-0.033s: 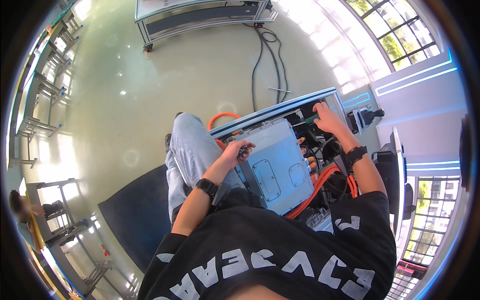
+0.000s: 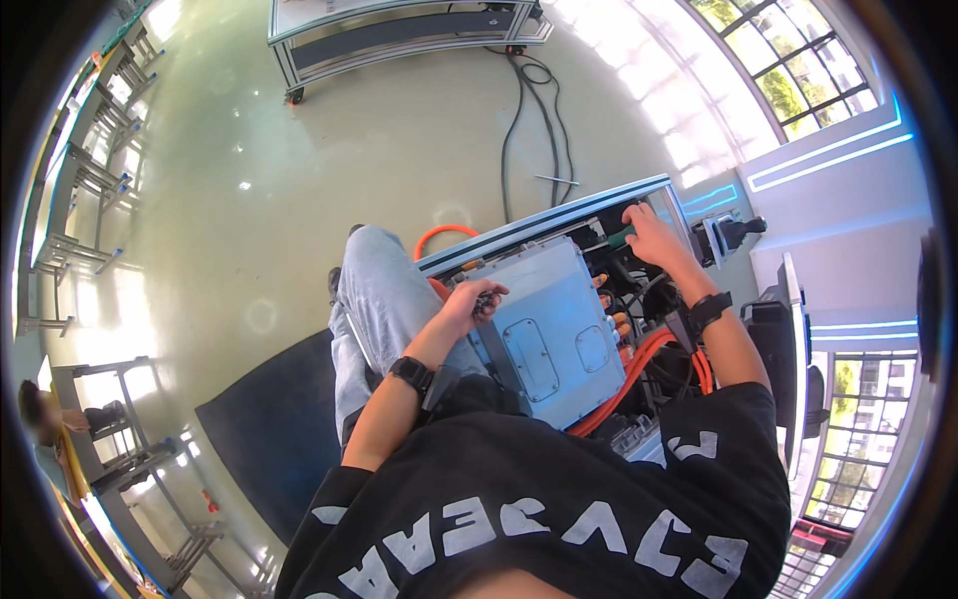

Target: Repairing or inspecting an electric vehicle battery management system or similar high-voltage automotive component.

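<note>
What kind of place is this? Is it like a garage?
Sort of! It looks like a workshop or training room, though I can't be sure which. There's a big silver box with thick orange cables beside it, and a metal table on wheels.

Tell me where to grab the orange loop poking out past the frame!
Grip the orange loop mid-bend, probably from the far side: it curves out beyond the metal frame there, while the knee crowds its left end and the left hand is on the near side.
</note>
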Available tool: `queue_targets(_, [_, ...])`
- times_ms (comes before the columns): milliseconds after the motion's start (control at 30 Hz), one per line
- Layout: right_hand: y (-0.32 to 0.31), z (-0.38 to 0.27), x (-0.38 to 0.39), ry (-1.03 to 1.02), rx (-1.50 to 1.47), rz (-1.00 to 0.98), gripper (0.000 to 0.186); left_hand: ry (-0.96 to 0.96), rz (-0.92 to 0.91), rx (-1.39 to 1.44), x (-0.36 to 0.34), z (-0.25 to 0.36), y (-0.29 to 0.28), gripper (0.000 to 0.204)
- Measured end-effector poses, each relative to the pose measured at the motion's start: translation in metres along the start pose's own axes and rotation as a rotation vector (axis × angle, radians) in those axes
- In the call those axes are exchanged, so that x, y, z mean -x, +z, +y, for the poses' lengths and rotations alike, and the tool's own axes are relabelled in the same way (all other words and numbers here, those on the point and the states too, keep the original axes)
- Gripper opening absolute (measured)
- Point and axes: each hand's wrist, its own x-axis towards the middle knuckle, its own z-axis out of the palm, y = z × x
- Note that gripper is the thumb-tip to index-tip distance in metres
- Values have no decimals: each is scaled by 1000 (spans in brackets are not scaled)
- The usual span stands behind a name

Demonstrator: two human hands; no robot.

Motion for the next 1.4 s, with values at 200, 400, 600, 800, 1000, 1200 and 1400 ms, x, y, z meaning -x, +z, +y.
queue_targets(200, [19,4,-8,336,51,-56,22,7,0,15,-1,1,2,26])
queue_targets(400, [13,8,5,-148,-60,160,26,-1,25,12,1,1,1,25])
queue_targets(600, [-2,-24,-5,456,126,-159,20,10,-7,0,-3,-3,-4,27])
queue_targets(800, [6,0,4,-106,-24,176,33,3,6,-3,-2,-1,-1,27])
queue_targets(1000, [0,-19,-8,406,128,-164,32,2,1,-1,-2,-2,-3,26])
queue_targets(1200, [7,-14,6,3,68,28,39,1,7,-26,-2,-2,-3,25])
queue_targets(1400, [8,-24,-7,402,83,-143,41,1,11,-6,-4,-2,-3,25])
